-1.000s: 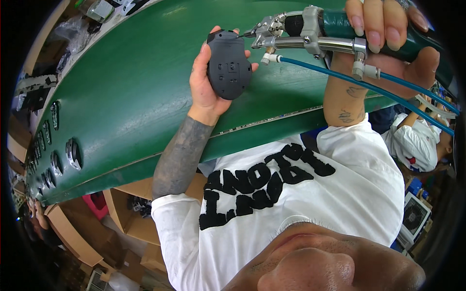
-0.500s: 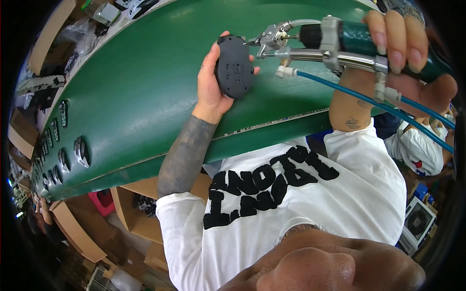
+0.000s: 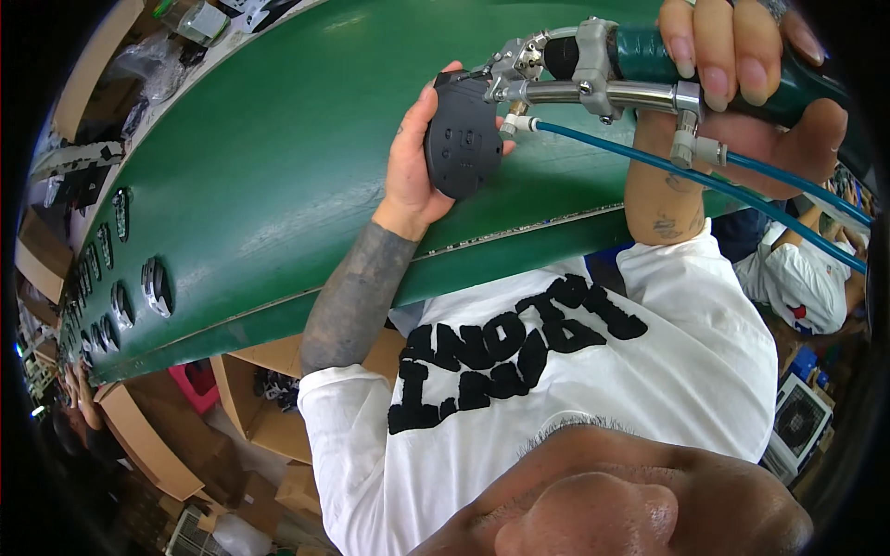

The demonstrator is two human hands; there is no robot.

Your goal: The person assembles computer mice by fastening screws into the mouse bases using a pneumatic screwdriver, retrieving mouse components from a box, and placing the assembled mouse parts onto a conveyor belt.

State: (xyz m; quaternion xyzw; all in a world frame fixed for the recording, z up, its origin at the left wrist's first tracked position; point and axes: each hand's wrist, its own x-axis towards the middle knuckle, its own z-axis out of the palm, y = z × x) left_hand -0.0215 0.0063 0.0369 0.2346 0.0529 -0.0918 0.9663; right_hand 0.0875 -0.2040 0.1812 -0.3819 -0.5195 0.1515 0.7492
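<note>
In my left hand (image 3: 408,167) is a dark grey, rounded plastic housing (image 3: 464,148), its flat face with small holes and recesses turned up. My fingers wrap around it from behind, thumb along the left edge. My right hand (image 3: 732,65) grips the dark green handle of a powered screwdriver (image 3: 642,54) from above. This tool has a clamped metal tube and a metal nozzle head, which lies over the housing's upper right edge. Whether the tip touches a hole cannot be made out. Blue air hoses (image 3: 612,153) run from it toward the right.
Beneath my hands stretches a green belt (image 3: 278,167) with a raised near edge. Several black and silver parts (image 3: 156,287) stand on its left end. Open cartons (image 3: 153,445) sit below left; a clear jar (image 3: 199,23) lies beyond the belt. Another person (image 3: 802,283) is at the right.
The screwdriver has shifted left with my right hand, its head now overlapping the housing's upper edge. My left hand and the housing have moved slightly right and nearer.
</note>
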